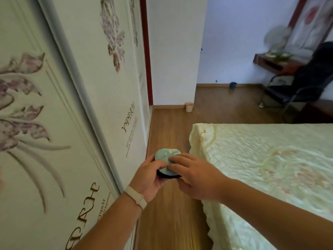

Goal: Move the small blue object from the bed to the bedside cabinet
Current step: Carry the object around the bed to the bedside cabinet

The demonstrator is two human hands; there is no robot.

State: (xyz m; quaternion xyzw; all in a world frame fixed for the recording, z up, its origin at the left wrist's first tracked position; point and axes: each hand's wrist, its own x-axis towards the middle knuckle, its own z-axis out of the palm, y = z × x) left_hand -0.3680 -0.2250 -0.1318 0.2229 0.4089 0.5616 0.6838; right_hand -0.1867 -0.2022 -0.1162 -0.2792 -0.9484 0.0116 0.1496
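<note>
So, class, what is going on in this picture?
A person holds a small blue object in both hands, above the floor between the wardrobe and the bed. The left hand grips it from the side and below, and the right hand has its fingers on top. It is already off the bed. No bedside cabinet is in view.

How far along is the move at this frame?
Done: the small blue object is off the bed. In hand: left hand and right hand both hold it over the floor. Left: placing it; no bedside cabinet is in view.
</note>
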